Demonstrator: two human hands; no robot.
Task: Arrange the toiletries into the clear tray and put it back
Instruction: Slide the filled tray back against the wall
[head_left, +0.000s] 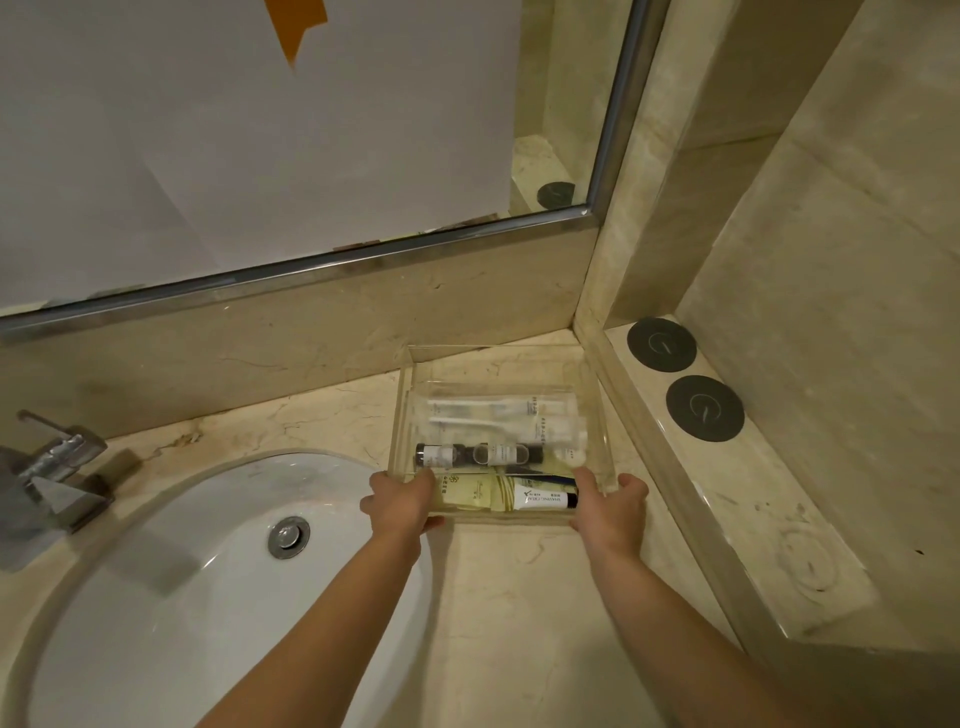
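Observation:
The clear tray (415, 358) rests on the marble counter in the back right corner, close to the backsplash. Inside lie wrapped toothbrush packets (498, 413), two small dark bottles (467, 454), yellow sachets (467, 491) and a white shaving-cream tube (543, 500). My left hand (400, 501) grips the tray's near left corner, thumb over the rim. At the near right corner, my right hand (608, 501) holds the tray the same way. The tray's front wall is partly hidden by my fingers.
A white oval sink (208, 597) with a metal drain lies to the left, a chrome faucet (47, 467) beside it. A raised marble ledge (769, 519) on the right carries two round dark coasters (704, 408). A framed mirror (311, 156) hangs above the backsplash.

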